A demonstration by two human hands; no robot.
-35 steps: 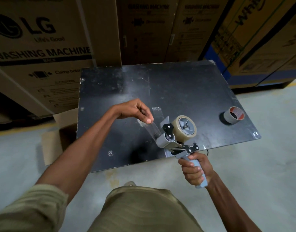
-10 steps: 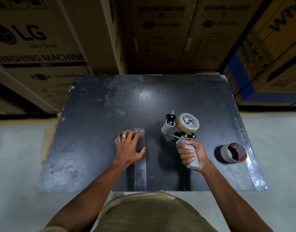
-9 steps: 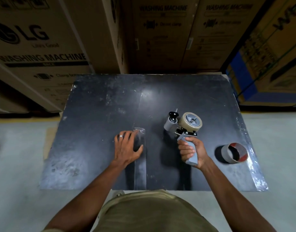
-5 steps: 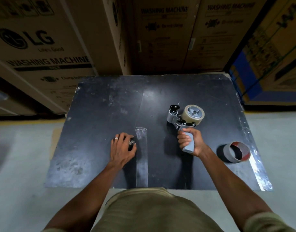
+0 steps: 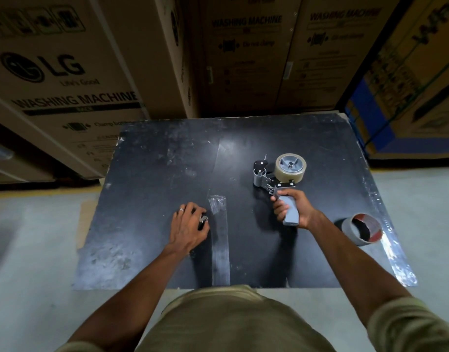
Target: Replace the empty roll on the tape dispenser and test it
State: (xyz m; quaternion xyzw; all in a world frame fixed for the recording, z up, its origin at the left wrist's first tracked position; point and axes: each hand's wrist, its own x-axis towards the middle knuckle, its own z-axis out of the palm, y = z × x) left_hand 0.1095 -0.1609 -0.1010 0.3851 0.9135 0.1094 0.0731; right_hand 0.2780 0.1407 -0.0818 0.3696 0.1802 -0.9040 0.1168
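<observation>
scuffed glossy black tabletop point(image 5: 152, 174); grey, seemingly plastic dispenser point(image 5: 274, 179); cardboard boxes point(image 5: 66, 72).

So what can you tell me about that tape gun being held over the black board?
The grey hand-held tape dispenser carries a full roll of tan tape on a grey hub, with a black-capped roller at its left end. It looks like plastic and metal. The right hand wraps its blue-grey handle, holding it near the black board, roll pointing away.
</observation>
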